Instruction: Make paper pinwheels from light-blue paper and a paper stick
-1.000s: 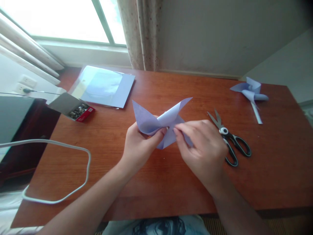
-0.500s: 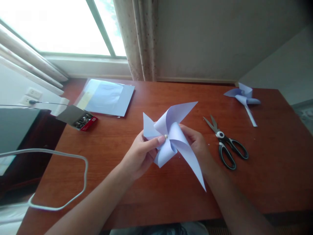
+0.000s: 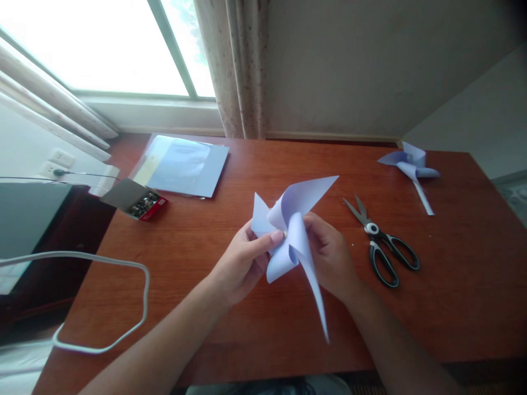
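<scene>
Above the brown wooden table (image 3: 214, 307) I hold a pale blue paper pinwheel (image 3: 294, 211) with both hands. My left hand (image 3: 242, 263) grips its left side, the thumb pressed beside a small brass pin at the centre. My right hand (image 3: 333, 255) is closed on the pinwheel from behind and to the right, its fingers partly hidden by the folded blades. One long blade points down toward me, another up and to the right.
Black-handled scissors (image 3: 381, 241) lie right of my hands. A finished pinwheel on a stick (image 3: 409, 164) rests at the far right. Blue paper in a clear sleeve (image 3: 181, 164) and an open box of fasteners (image 3: 138, 200) sit at the back left. A white cable (image 3: 102, 302) loops over the left edge.
The pinwheel was turned so its front faces me and then tilted, the long blade now pointing more downward. My right hand went from pinching the centre to holding behind it.
</scene>
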Demonstrator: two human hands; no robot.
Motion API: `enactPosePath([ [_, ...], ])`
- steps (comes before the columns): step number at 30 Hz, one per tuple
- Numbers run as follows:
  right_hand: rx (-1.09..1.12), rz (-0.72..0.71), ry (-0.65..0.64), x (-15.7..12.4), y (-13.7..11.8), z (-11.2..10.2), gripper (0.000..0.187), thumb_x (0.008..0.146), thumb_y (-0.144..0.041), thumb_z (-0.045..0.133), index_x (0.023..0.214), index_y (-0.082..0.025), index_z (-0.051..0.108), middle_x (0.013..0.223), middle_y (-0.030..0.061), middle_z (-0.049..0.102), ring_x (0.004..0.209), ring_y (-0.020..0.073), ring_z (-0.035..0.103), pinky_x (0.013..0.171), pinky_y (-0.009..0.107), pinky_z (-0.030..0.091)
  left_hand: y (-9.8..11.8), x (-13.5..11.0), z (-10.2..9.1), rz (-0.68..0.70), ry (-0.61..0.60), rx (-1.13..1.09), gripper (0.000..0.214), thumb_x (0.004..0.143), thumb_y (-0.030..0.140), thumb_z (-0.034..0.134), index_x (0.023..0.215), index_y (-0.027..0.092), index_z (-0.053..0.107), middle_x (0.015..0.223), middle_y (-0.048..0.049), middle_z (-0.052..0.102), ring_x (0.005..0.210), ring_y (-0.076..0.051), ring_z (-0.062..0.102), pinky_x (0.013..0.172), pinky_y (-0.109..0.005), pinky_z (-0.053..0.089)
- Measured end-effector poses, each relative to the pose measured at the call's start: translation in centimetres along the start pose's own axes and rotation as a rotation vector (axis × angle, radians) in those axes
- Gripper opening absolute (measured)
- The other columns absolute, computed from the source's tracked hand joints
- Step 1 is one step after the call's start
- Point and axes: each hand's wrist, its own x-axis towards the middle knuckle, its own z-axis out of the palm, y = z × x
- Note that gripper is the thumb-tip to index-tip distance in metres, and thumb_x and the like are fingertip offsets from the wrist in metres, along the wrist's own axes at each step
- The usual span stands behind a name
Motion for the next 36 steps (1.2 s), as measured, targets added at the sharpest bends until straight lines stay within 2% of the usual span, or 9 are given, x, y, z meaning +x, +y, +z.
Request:
enactPosePath([
  [4, -0.097, -0.079, 0.09, 0.0, 0.0, -0.6, 0.002, 0.088, -0.019, 0.066, 0.088, -0.021, 0.066, 0.084, -0.0003, 0.066, 0.074, 0.0152, 0.062, 0.067, 0.027, 0.051, 0.5, 0.5, -0.4, 0.038, 0.065, 0.027, 0.043, 0.084, 0.053, 0.072, 0.108, 0.017, 0.069, 0.086, -0.0058, 0.071, 0.07, -0.016, 0.064, 0.061, -0.025, 0.051],
  [6, -0.176, -0.1, 0.161, 0.2, -0.2, -1.1, 0.007, 0.087, -0.015, 0.065, 0.087, -0.021, 0.066, 0.083, -0.001, 0.064, 0.074, 0.0148, 0.06, 0.066, 0.027, 0.05, 0.9, 0.4, -0.7, 0.142, 0.152, 0.099, 0.044, 0.088, 0.056, 0.064, 0.105, 0.016, 0.07, 0.092, -0.0082, 0.072, 0.081, -0.019, 0.067, 0.071, -0.027, 0.054],
  [10, -0.402, -0.176, 0.265, 0.5, -0.7, -1.5, 0.012, 0.082, -0.009, 0.067, 0.083, -0.021, 0.066, 0.079, -0.0011, 0.064, 0.071, 0.0155, 0.058, 0.062, 0.027, 0.047, 1.4, -1.0, -0.5, 0.58, 0.247, 0.541, 0.025, 0.088, 0.037, 0.07, 0.106, 0.02, 0.071, 0.109, -0.0091, 0.072, 0.102, -0.023, 0.066, 0.094, -0.031, 0.051],
  [13, -0.508, -0.231, 0.284, 0.6, -1.0, -1.2, 0.013, 0.082, -0.008, 0.067, 0.082, -0.02, 0.066, 0.079, 0.0003, 0.067, 0.072, 0.0164, 0.061, 0.063, 0.029, 0.048, 0.6, -2.1, 0.0, 0.669, 0.117, 0.795, 0.037, 0.08, 0.024, 0.076, 0.116, 0.022, 0.069, 0.114, -0.0098, 0.072, 0.103, -0.027, 0.067, 0.095, -0.035, 0.053],
  [15, -0.542, -0.255, 0.289, 0.6, -1.1, -0.7, 0.013, 0.082, -0.008, 0.067, 0.082, -0.02, 0.065, 0.08, 0.0014, 0.068, 0.073, 0.0174, 0.062, 0.066, 0.03, 0.05, -0.4, -2.2, 0.1, 0.77, 0.128, 0.907, 0.052, 0.074, 0.018, 0.08, 0.124, 0.024, 0.067, 0.111, -0.0078, 0.072, 0.099, -0.025, 0.068, 0.092, -0.034, 0.054],
  [20, -0.627, -0.313, 0.259, 0.2, -1.1, 0.6, 0.013, 0.087, -0.01, 0.065, 0.08, -0.021, 0.064, 0.079, 0.0038, 0.069, 0.076, 0.0205, 0.061, 0.071, 0.034, 0.051, -2.2, -1.3, -0.7, 0.832, 0.304, 0.97, 0.035, 0.08, 0.019, 0.075, 0.114, 0.02, 0.072, 0.098, -0.0063, 0.075, 0.088, -0.023, 0.071, 0.086, -0.033, 0.057],
  [23, -0.695, -0.365, 0.25, 0.0, -1.0, 1.2, 0.012, 0.09, -0.012, 0.065, 0.081, -0.02, 0.065, 0.08, 0.0052, 0.07, 0.079, 0.0218, 0.062, 0.073, 0.035, 0.05, -2.0, -0.9, -1.2, 0.878, 0.375, 1.016, 0.016, 0.08, 0.021, 0.074, 0.095, 0.017, 0.074, 0.083, -0.003, 0.074, 0.071, -0.017, 0.069, 0.072, -0.028, 0.059],
  [27, -0.762, -0.415, 0.254, -0.2, -0.6, 1.5, 0.011, 0.091, -0.014, 0.065, 0.083, -0.021, 0.066, 0.079, 0.0049, 0.07, 0.078, 0.0217, 0.061, 0.074, 0.035, 0.05, -1.8, -0.6, -1.6, 0.936, 0.461, 1.085, 0.006, 0.079, 0.021, 0.076, 0.084, 0.018, 0.072, 0.079, -0.0014, 0.074, 0.069, -0.017, 0.069, 0.07, -0.028, 0.059],
  [36, -0.811, -0.472, 0.254, -0.6, -0.4, 1.7, 0.008, 0.092, -0.014, 0.065, 0.089, -0.021, 0.068, 0.083, 0.0058, 0.071, 0.08, 0.0212, 0.062, 0.077, 0.035, 0.051, -1.8, -0.4, -1.4, 0.984, 0.451, 1.006, 0.02, 0.077, 0.016, 0.078, 0.093, 0.02, 0.066, 0.082, 0.0025, 0.065, 0.071, -0.013, 0.064, 0.068, -0.024, 0.053],
])
